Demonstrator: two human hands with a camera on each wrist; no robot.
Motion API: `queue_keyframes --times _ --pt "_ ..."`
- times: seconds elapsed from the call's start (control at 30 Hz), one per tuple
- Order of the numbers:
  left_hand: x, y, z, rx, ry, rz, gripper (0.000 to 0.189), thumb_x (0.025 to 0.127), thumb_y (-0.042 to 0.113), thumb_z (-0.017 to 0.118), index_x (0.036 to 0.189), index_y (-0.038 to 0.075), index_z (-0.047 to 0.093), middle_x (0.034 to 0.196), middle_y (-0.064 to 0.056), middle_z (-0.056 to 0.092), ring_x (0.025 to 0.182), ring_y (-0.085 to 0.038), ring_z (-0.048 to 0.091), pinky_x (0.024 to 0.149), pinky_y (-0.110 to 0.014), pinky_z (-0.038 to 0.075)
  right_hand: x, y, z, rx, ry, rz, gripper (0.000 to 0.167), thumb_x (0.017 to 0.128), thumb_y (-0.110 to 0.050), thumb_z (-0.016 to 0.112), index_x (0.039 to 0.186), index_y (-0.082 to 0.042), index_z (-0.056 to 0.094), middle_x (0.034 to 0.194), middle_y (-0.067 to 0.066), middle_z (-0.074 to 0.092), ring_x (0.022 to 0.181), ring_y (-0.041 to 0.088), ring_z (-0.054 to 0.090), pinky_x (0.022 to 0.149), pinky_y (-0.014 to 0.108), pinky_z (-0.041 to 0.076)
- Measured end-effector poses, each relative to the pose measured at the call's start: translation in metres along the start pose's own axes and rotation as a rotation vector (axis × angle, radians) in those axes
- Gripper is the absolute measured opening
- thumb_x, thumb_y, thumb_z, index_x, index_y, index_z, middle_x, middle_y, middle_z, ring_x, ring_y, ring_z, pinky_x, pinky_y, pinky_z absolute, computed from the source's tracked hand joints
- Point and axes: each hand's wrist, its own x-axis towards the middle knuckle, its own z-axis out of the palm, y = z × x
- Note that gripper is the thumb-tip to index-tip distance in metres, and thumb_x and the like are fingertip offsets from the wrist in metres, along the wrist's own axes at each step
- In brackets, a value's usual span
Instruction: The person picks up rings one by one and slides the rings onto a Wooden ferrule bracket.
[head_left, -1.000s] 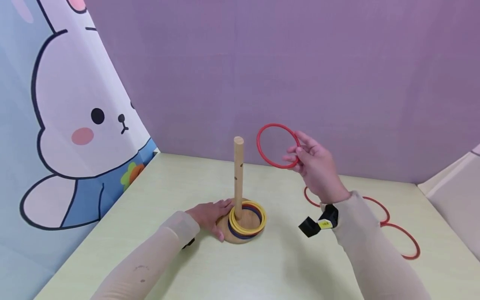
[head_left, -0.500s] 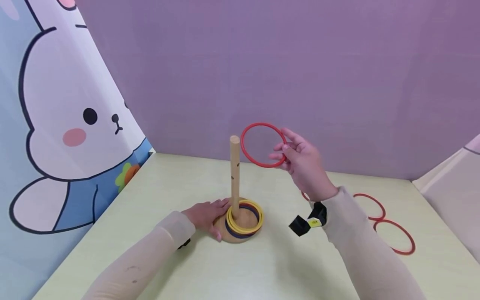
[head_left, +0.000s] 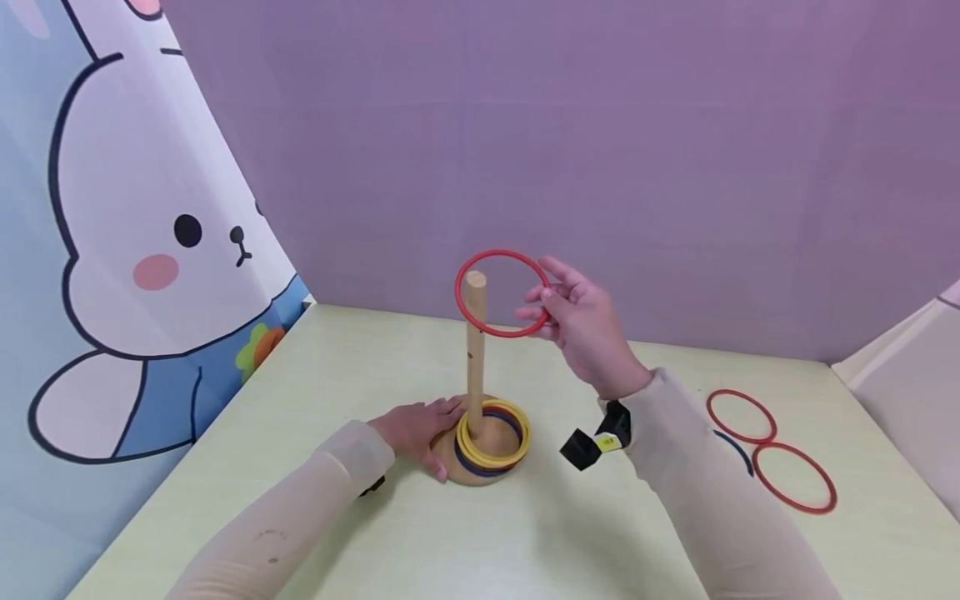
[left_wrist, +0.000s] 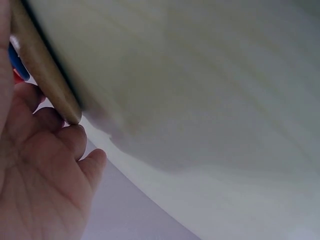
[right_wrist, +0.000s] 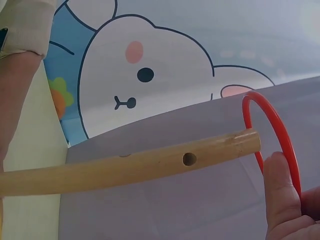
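My right hand (head_left: 588, 333) pinches a red ring (head_left: 501, 252) between thumb and fingers at its right side. The ring is tilted at the top of the upright wooden post (head_left: 475, 367), whose tip shows inside the ring's outline. In the right wrist view, the post (right_wrist: 125, 162) has a small dark hole near its end. My left hand (head_left: 416, 433) holds the left edge of the round wooden base (head_left: 480, 479); the left wrist view shows fingers bent over the rim. Several yellow, red and blue rings (head_left: 525, 429) lie stacked around the post on the base.
Two red rings (head_left: 795, 446) lie on the right of the pale table (head_left: 360, 358), with part of a blue ring (head_left: 738, 446) showing from behind my right sleeve. A purple backdrop (head_left: 600, 150) stands behind, and a rabbit-print cloth (head_left: 135, 150) on the left.
My right hand has moved left with the red ring, from beside the post to its top. The blue ring on the table has come into view. My left hand has stayed on the base.
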Motion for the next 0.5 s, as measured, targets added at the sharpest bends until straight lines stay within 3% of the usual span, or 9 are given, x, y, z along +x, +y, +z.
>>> queue_keyframes --times 0.5 --pt "-0.0017 0.0034 -0.0023 0.008 -0.018 -0.041 0.103 0.072 0.053 0.078 0.153 0.015 0.027 0.157 -0.005 0.024 0.141 -0.028 0.026 0.109 -0.046 0.031 0.0017 0.0091 0.01 -0.025 -0.043 0.03 0.048 0.102 -0.007 0.043 0.149 -0.011 0.034 0.1 0.009 0.053 0.076 0.008 0.066 0.066 0.018 0.052"
